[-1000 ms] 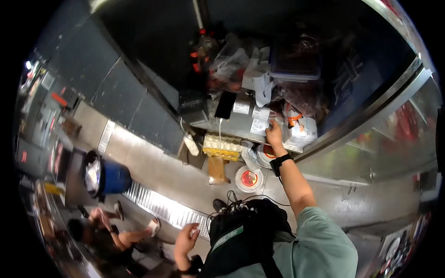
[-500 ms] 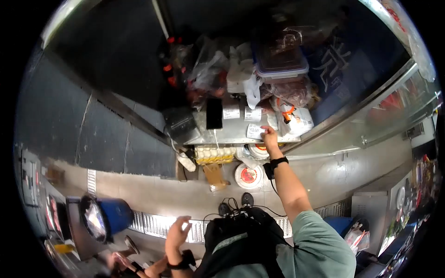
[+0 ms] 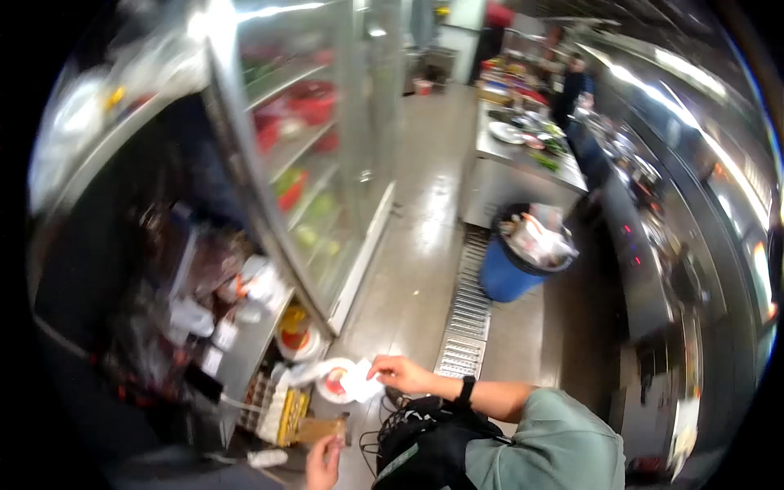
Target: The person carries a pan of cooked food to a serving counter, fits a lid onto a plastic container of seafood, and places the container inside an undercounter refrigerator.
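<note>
Paper slip, white and thin, is pinched between the thumb and fingers of the right hand; the grip is narrow, closed on the slip's edge. The slip is above the floor, overlapping in view a round white container with a red label. The left hand is lower, near a flat brown cardboard piece; its fingers are partly curled, and whether they grip anything I cannot tell. Beside the cardboard are bumpy egg trays, pale and yellow. On the metal shelf lie a dark, flat phone, small white labels and crinkled plastic bags, blurred. Farther out are a smooth glass door, a slotted metal floor grate and a round blue bin with crumpled plastic in its dark liner.
</note>
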`<state>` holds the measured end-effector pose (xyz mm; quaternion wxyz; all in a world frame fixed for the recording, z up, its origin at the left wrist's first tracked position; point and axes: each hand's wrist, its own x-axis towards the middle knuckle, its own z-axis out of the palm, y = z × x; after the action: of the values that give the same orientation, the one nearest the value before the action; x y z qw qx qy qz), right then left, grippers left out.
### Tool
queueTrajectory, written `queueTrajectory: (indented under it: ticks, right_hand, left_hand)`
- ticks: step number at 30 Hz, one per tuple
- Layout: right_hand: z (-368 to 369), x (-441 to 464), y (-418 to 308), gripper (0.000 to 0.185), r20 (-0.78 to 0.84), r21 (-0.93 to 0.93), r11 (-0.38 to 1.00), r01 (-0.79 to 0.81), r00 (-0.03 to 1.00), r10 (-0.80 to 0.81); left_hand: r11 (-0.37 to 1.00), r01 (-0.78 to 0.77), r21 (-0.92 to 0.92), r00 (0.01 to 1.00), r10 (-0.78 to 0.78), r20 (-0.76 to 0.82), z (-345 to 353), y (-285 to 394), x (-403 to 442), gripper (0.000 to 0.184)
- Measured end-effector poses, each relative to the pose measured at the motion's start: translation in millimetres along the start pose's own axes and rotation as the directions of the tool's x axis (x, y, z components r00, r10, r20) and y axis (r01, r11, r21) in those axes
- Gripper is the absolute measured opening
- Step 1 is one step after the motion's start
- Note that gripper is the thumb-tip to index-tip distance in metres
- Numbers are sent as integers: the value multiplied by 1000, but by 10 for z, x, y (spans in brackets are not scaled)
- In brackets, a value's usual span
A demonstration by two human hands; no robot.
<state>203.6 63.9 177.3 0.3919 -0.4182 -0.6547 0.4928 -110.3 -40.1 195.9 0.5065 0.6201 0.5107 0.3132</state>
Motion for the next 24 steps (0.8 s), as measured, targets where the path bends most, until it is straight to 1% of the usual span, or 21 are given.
queueTrajectory:
  ticks: [1,2,4,5,7,8,9,10,11,12,13,15,16,17,19,20,21,22,23,24]
  right_hand:
    - [-121,-279,-118,17,-38,-15,999,-43,998,42]
    - [-209,-541,-159,18,-101,-27,1000,-13,995,10]
    - [-465,-881,-224,18,-188,-59,998,-6,982,-6]
    - [-545,-1069,-266,18,-227,-81,997,-19,974,0]
    - [-757,-1479,-293,18,-306,-71,997,-34,952,11]
    - [-866,-1682,-354,17,-340,-29,999,-19,940,8]
    - [-997,-1883,-387,17,-370,13,1000,0,929,5]
    - [-1156,-2100,-371,17,-387,-13,1000,15,922,-19]
    - [-1312,-2327,-368,15,-413,-73,997,-21,911,-11]
    - [-1490,-2556,-323,15,-437,-67,998,3,899,-32]
    - [-1689,-2793,-317,17,-460,-62,998,28,886,-53]
    - [-2126,-3368,-312,16,-496,114,993,20,868,39]
    - [-2347,-3653,-288,14,-508,139,990,-1,859,72]
    - [-2636,-3935,-353,13,-515,166,986,-24,850,108]
    - [-3058,-4538,-398,12,-543,194,979,-57,825,156]
    - [-3246,-4814,-358,12,-571,257,966,-18,804,167]
    - [-3444,-5063,-318,12,-600,306,952,25,781,172]
    - [-3602,-5272,-269,14,-619,354,935,22,755,217]
    - [-3757,-5476,-256,14,-621,354,935,17,752,222]
    - [-3921,-5630,-312,14,-632,313,950,-13,744,218]
  left_hand:
    - [999,-52,5,997,52,54,116,309,67,30]
    - [996,-87,19,992,85,97,293,405,118,30]
    - [980,3,-200,984,32,174,629,525,325,32]
    - [971,-39,-238,969,95,227,797,398,399,36]
    - [982,-20,-187,946,79,313,1244,601,498,38]
    - [984,-41,-173,940,97,328,1492,739,511,44]
    - [986,-50,-159,929,104,354,1721,811,511,44]
    - [987,-49,-152,902,110,418,1993,849,537,46]
    - [988,-50,-149,872,116,476,2274,852,592,48]
    - [963,-265,-49,805,249,539,2531,678,687,49]
    - [960,-277,-48,794,257,551,2832,747,704,49]
    - [939,-343,29,790,272,549,3556,924,722,42]
    - [980,-176,-92,807,198,557,3963,901,820,48]
    - [941,-240,-241,656,340,674,4352,1196,874,58]
    - [918,-346,-194,623,379,684,5147,1517,873,52]
    - [923,-338,-183,617,364,698,5494,1749,840,52]
    - [870,-460,-178,535,432,726,5852,2028,847,50]
    - [797,-575,-184,444,493,748,6161,2267,868,49]
    - [799,-571,-189,443,493,749,6409,2426,871,49]
    - [840,-508,-193,432,442,786,6612,2574,892,47]
